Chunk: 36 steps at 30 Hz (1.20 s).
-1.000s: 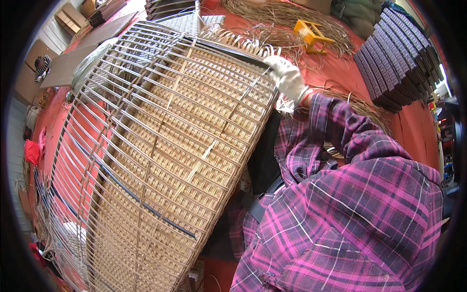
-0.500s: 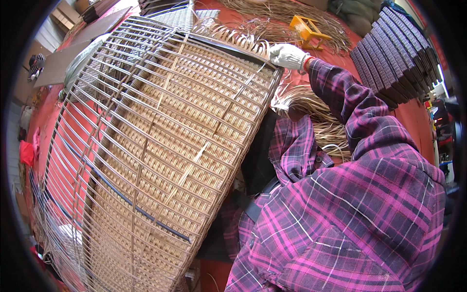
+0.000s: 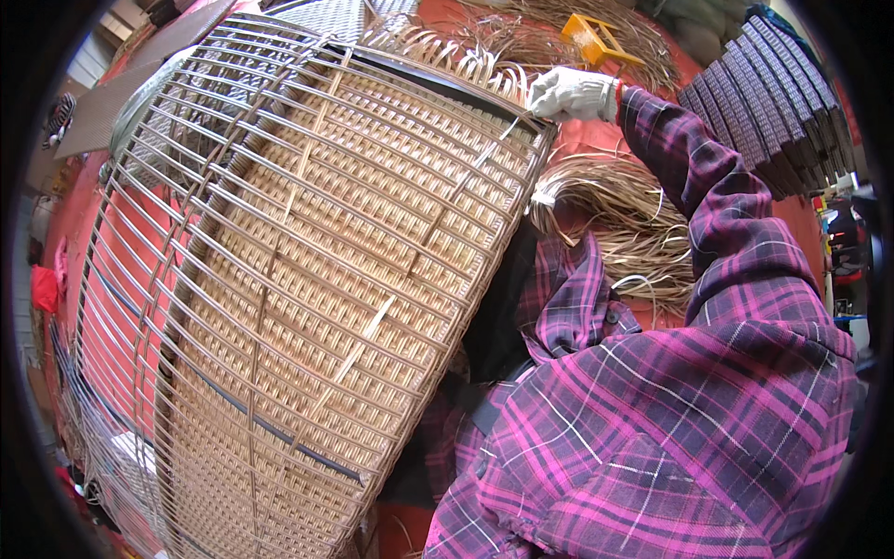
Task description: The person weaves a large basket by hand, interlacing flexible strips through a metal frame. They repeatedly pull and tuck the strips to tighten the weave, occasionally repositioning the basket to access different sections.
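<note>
My right hand (image 3: 574, 95), in a white knit glove with a red cuff edge, is at the upper right corner of a large wicker furniture piece (image 3: 372, 242). Its fingers are pinched together at the end of a pale flat weaving strip (image 3: 491, 155), which runs down into the wickerwork. The tan weave lies tilted, with thin brown strands stretched across it. Further left the strands span an open curved frame (image 3: 130, 242). A dark strip (image 3: 279, 433) slants through the lower part. My left hand does not show.
A bundle of loose tan strips (image 3: 629, 219) lies beside my right arm on the red floor. Beyond are a yellow stool (image 3: 601, 39), more scattered strips (image 3: 466, 47) and a stack of dark woven panels (image 3: 768, 102). A red bag (image 3: 44, 289) is at far left.
My right hand has moved slightly right and its fingers now show pinched at the corner. The wicker piece has shifted a little in view; the yellow stool appears slightly higher.
</note>
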Each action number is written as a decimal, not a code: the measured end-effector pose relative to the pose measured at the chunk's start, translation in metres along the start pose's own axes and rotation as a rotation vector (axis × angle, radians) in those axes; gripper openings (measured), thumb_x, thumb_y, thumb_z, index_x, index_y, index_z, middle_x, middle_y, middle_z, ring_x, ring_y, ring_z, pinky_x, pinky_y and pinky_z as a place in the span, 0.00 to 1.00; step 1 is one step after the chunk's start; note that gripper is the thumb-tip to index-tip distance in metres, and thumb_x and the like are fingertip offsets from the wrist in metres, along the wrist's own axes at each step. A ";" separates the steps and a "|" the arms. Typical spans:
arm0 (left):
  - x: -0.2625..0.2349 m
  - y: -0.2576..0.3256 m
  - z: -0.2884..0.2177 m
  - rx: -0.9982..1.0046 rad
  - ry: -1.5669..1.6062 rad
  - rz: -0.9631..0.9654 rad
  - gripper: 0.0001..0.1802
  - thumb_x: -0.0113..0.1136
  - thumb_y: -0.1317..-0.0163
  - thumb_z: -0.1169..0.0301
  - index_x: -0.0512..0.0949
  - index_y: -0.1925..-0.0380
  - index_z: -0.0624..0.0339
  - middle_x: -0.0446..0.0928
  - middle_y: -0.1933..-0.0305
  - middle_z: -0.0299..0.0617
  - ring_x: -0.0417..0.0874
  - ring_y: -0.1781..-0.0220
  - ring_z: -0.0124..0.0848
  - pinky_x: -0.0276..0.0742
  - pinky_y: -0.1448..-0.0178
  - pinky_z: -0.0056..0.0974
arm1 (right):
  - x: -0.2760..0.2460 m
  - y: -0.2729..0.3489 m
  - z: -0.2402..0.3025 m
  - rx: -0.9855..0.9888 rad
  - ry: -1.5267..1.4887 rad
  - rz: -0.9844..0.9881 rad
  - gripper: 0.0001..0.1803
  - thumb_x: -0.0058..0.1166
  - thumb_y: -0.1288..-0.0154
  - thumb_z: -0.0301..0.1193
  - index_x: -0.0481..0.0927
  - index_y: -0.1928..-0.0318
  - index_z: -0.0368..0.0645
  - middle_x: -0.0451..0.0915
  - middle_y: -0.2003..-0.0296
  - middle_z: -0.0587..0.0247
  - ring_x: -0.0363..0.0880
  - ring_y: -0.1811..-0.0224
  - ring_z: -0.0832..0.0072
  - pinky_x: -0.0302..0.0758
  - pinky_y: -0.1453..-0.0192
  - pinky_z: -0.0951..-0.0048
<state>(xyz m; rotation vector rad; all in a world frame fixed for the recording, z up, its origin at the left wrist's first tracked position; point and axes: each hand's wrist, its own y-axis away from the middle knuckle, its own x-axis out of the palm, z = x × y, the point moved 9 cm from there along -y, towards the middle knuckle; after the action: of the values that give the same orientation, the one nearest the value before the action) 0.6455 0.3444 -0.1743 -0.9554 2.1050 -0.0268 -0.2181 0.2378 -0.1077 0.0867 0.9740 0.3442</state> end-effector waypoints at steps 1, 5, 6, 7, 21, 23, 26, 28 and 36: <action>-0.002 -0.001 0.001 0.006 -0.012 -0.005 0.13 0.56 0.37 0.72 0.76 0.55 0.69 0.77 0.58 0.50 0.78 0.59 0.37 0.77 0.53 0.39 | 0.004 0.002 -0.020 0.227 -0.226 0.011 0.03 0.57 0.45 0.20 0.80 0.70 0.40 0.75 0.74 0.68 0.72 0.74 0.80 0.70 0.74 0.77; -0.017 -0.002 -0.003 0.027 -0.063 -0.043 0.12 0.55 0.36 0.73 0.76 0.55 0.69 0.77 0.57 0.51 0.79 0.58 0.37 0.78 0.51 0.39 | 0.008 0.003 -0.018 0.293 -0.479 -0.015 0.05 0.61 0.43 0.28 0.80 0.71 0.39 0.74 0.79 0.72 0.69 0.78 0.86 0.68 0.75 0.79; -0.025 0.000 -0.010 0.040 -0.077 -0.063 0.12 0.55 0.36 0.74 0.76 0.54 0.69 0.77 0.57 0.51 0.79 0.58 0.37 0.78 0.51 0.39 | 0.008 0.004 -0.018 0.308 -0.453 -0.021 0.05 0.62 0.44 0.28 0.80 0.71 0.40 0.74 0.79 0.72 0.69 0.79 0.86 0.67 0.76 0.80; -0.031 0.001 -0.019 0.051 -0.095 -0.078 0.12 0.55 0.36 0.74 0.76 0.54 0.70 0.77 0.57 0.51 0.79 0.58 0.37 0.78 0.51 0.39 | 0.008 0.004 -0.020 0.345 -0.412 -0.036 0.06 0.62 0.44 0.29 0.80 0.71 0.41 0.74 0.80 0.73 0.68 0.79 0.86 0.66 0.76 0.80; 0.152 0.195 -0.431 1.121 0.144 0.636 0.14 0.58 0.45 0.83 0.80 0.58 0.62 0.79 0.56 0.49 0.77 0.51 0.42 0.72 0.45 0.40 | 0.003 -0.002 0.002 0.195 -0.183 -0.151 0.06 0.62 0.49 0.28 0.80 0.76 0.39 0.75 0.80 0.70 0.71 0.76 0.83 0.69 0.72 0.77; 0.176 0.226 -0.472 1.244 0.223 0.694 0.15 0.60 0.46 0.77 0.78 0.56 0.61 0.78 0.57 0.46 0.75 0.53 0.43 0.65 0.45 0.44 | 0.003 -0.002 0.003 0.140 -0.149 -0.161 0.08 0.62 0.49 0.30 0.80 0.75 0.39 0.74 0.79 0.68 0.71 0.75 0.82 0.69 0.72 0.75; 0.210 0.252 -0.491 1.300 0.062 0.784 0.11 0.60 0.44 0.71 0.77 0.61 0.61 0.76 0.61 0.46 0.74 0.54 0.45 0.65 0.47 0.47 | 0.009 0.002 -0.008 0.199 -0.340 -0.123 0.09 0.61 0.47 0.31 0.79 0.75 0.38 0.73 0.81 0.69 0.70 0.77 0.83 0.68 0.72 0.76; 0.220 0.255 -0.490 1.280 0.059 0.819 0.08 0.59 0.44 0.70 0.76 0.64 0.59 0.74 0.64 0.44 0.73 0.57 0.44 0.65 0.50 0.48 | 0.011 0.002 -0.010 0.186 -0.449 -0.095 0.09 0.60 0.46 0.31 0.79 0.75 0.38 0.72 0.81 0.70 0.69 0.77 0.84 0.67 0.73 0.77; 0.239 0.258 -0.488 1.326 0.002 0.727 0.03 0.55 0.41 0.71 0.77 0.69 0.54 0.74 0.68 0.40 0.75 0.61 0.38 0.64 0.52 0.43 | 0.014 -0.002 -0.011 0.183 -0.474 -0.051 0.08 0.62 0.48 0.31 0.80 0.75 0.40 0.72 0.81 0.72 0.67 0.80 0.85 0.66 0.75 0.76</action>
<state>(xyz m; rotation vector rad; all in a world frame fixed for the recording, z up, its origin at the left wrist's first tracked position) 0.0603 0.2352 -0.0869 0.5802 1.7357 -0.9009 -0.2198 0.2395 -0.1256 0.2960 0.5339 0.1733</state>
